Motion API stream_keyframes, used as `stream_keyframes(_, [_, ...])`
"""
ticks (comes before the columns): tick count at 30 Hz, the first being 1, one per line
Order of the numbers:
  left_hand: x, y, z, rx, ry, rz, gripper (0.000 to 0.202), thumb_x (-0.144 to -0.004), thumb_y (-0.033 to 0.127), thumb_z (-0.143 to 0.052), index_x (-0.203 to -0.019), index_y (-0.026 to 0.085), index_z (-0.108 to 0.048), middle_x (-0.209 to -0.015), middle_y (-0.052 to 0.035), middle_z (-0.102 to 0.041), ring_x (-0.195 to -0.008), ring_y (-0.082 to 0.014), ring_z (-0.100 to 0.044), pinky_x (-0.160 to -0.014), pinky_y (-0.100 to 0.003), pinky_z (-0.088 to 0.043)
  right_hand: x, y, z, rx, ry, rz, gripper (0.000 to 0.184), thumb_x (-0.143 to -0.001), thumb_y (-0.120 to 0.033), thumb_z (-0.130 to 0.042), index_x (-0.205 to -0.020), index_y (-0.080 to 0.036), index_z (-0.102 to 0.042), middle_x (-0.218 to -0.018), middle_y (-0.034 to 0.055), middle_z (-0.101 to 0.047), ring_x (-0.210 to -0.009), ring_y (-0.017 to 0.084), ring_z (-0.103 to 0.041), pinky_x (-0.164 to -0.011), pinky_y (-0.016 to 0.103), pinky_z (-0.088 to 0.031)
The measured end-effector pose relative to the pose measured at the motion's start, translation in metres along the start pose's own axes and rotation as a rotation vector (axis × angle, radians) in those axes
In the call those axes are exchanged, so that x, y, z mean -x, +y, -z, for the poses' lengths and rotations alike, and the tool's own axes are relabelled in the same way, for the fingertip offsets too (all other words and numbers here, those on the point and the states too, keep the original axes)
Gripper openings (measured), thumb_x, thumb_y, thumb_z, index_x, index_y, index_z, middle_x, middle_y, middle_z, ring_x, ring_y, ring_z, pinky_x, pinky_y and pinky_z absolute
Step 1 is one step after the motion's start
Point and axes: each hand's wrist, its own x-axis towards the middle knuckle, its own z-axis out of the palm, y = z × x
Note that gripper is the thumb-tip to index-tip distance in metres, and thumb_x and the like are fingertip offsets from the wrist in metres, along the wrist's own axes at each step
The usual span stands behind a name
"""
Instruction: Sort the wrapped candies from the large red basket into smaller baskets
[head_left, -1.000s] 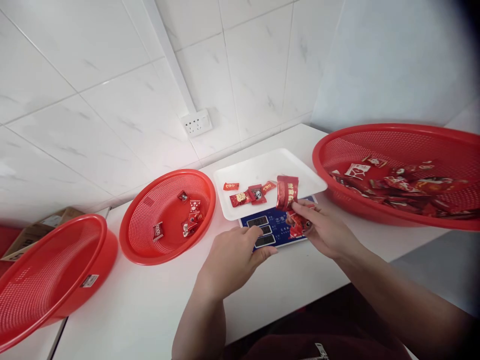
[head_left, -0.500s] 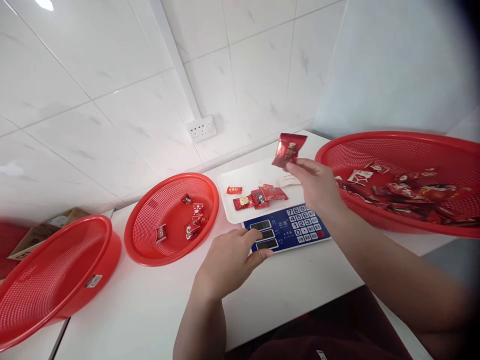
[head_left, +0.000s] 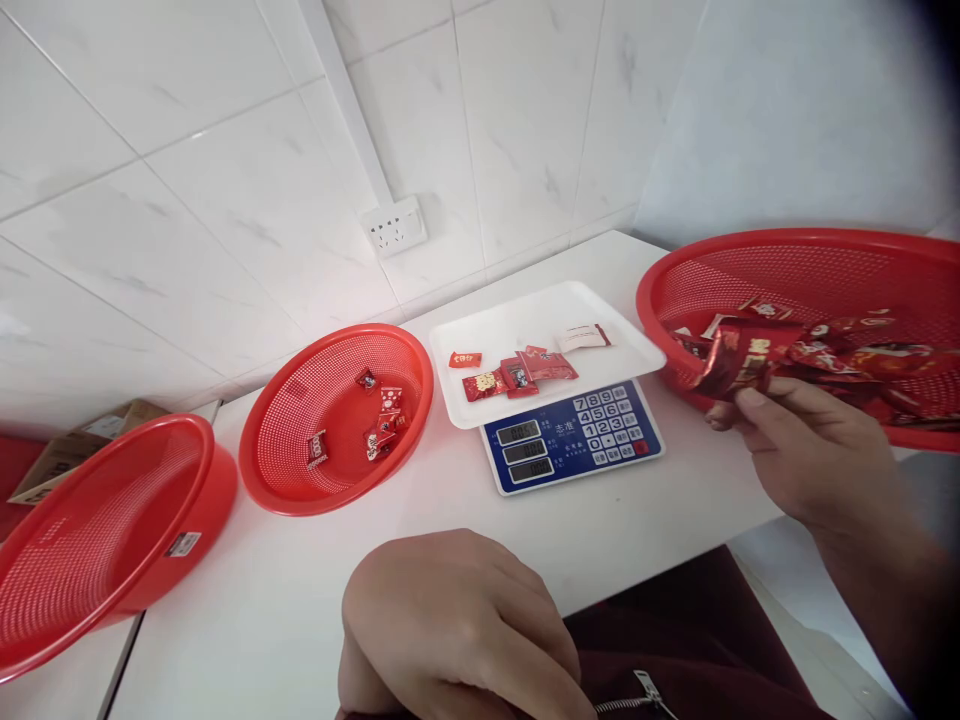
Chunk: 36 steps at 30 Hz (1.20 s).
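My right hand (head_left: 825, 455) pinches a shiny red wrapped candy packet (head_left: 742, 350) at the near left rim of the large red basket (head_left: 795, 240). Wrapped pieces in red and white lie inside that basket. In the lower middle, close to my body, is my left hand (head_left: 465, 620), its back towards me and its fingers bent downward; the fingertips are out of sight. Beyond it stands a blue-panelled digital scale (head_left: 562, 460) with a white tray (head_left: 517, 317). Several red candy packets (head_left: 521, 375) and a pale packet (head_left: 583, 337) rest on the tray.
Left of the scale, a round red basket (head_left: 262, 430) contains several small wrapped candies. Another red basket (head_left: 202, 500) stands at the far left, beside a cardboard box (head_left: 56, 465). Behind the white table (head_left: 277, 610) rises a tiled wall with a socket (head_left: 395, 227).
My right hand has carried the red packet from above the tray rightward to the large basket. My left hand has drawn back from the scale display towards my body.
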Motion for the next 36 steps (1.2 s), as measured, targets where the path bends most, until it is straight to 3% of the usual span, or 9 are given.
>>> stream_keyframes(3, [0.0,-0.001,-0.001,0.003,0.031,-0.032,0.032,-0.093,0.028,-0.04,-0.086,0.014,-0.067,-0.087,-0.0056,-0.072,-0.076,-0.0141,-0.066,-0.077,-0.02,-0.05,-0.01,-0.007,0.0,-0.274,0.042,-0.156,0.029,-0.051,-0.032,-0.082,-0.067,-0.022,-0.059,-0.059,-0.0024,-0.054,-0.058,0.012,-0.052,-0.059,0.03,-0.046])
stream_keyframes(7, [0.002,-0.001,-0.002,0.004,0.069,-0.036,0.028,-0.092,0.027,-0.044,-0.087,0.014,-0.068,-0.088,-0.0053,-0.072,-0.076,-0.0138,-0.065,-0.077,-0.02,-0.05,-0.022,-0.023,0.0,-0.42,0.142,-0.335,0.022,-0.075,-0.029,-0.068,-0.061,-0.02,-0.053,-0.057,-0.0035,-0.046,-0.051,0.007,-0.044,-0.055,0.023,-0.046])
stream_keyframes(11, [0.001,-0.001,-0.002,0.005,0.091,-0.036,0.027,-0.092,0.028,-0.046,-0.088,0.012,-0.068,-0.087,-0.006,-0.072,-0.076,-0.0133,-0.065,-0.078,-0.019,-0.05,-0.024,-0.023,-0.003,-0.381,0.102,-0.33,0.023,-0.091,-0.04,-0.049,-0.091,-0.023,-0.065,-0.068,-0.0004,-0.055,-0.056,0.008,-0.052,-0.061,0.023,-0.05])
stream_keyframes(15, [0.001,-0.002,-0.003,0.024,0.077,-0.013,0.031,-0.093,0.03,-0.041,-0.091,0.013,-0.067,-0.091,-0.0064,-0.072,-0.079,-0.0129,-0.066,-0.08,-0.018,-0.049,-0.019,-0.013,-0.02,0.012,-0.245,-0.158,0.043,-0.089,-0.046,-0.048,-0.126,-0.025,-0.053,-0.092,0.0071,-0.068,-0.087,0.018,-0.065,-0.087,0.038,-0.051])
stream_keyframes(19, [0.005,-0.001,-0.005,0.0,0.069,0.006,0.031,-0.093,0.031,-0.039,-0.093,0.015,-0.066,-0.09,-0.0053,-0.073,-0.077,-0.0131,-0.066,-0.079,-0.018,-0.05,-0.033,-0.005,-0.053,0.632,-0.442,0.186,0.057,-0.091,-0.048,-0.041,-0.14,-0.021,-0.039,-0.138,0.0131,-0.05,-0.129,0.027,-0.044,-0.108,0.047,-0.035])
stream_keyframes(22, [0.009,0.0,-0.008,-0.006,0.071,0.002,0.031,-0.092,0.031,-0.038,-0.097,0.015,-0.065,-0.091,-0.0062,-0.072,-0.081,-0.0137,-0.067,-0.079,-0.019,-0.05,-0.051,0.0,-0.079,0.89,-0.531,0.344,0.064,-0.09,-0.051,-0.038,-0.142,-0.015,-0.037,-0.144,0.0157,-0.042,-0.135,0.032,-0.035,-0.111,0.051,-0.029])
stream_keyframes(28, [0.016,-0.003,-0.016,0.004,0.134,-0.006,0.038,-0.091,0.035,-0.039,-0.103,0.012,-0.066,-0.091,-0.0091,-0.072,-0.084,-0.014,-0.069,-0.082,-0.015,-0.049,-0.053,0.0,-0.118,0.88,-0.748,0.369,0.068,-0.091,-0.06,-0.03,-0.147,-0.022,-0.028,-0.145,0.0122,-0.042,-0.13,0.031,-0.043,-0.103,0.048,-0.041])
stream_keyframes(33, [0.019,-0.006,-0.017,0.0,0.057,0.07,0.042,-0.091,0.036,-0.041,-0.118,0.013,-0.064,-0.097,-0.0097,-0.072,-0.089,-0.0135,-0.069,-0.091,-0.013,-0.045,-0.039,-0.009,-0.159,1.019,-0.893,0.502,0.074,-0.087,-0.064,-0.036,-0.148,-0.023,-0.03,-0.155,0.0134,-0.021,-0.141,0.037,-0.016,-0.109,0.06,-0.022])
stream_keyframes(36, [0.017,-0.006,-0.017,0.017,-0.004,0.121,0.044,-0.09,0.036,-0.044,-0.123,0.013,-0.062,-0.098,-0.0109,-0.072,-0.09,-0.0145,-0.069,-0.093,-0.013,-0.043,-0.036,-0.014,-0.184,1.055,-1.053,0.61,0.069,-0.085,-0.066,-0.039,-0.144,-0.03,-0.039,-0.156,0.0085,-0.02,-0.142,0.039,-0.008,-0.108,0.066,-0.011])
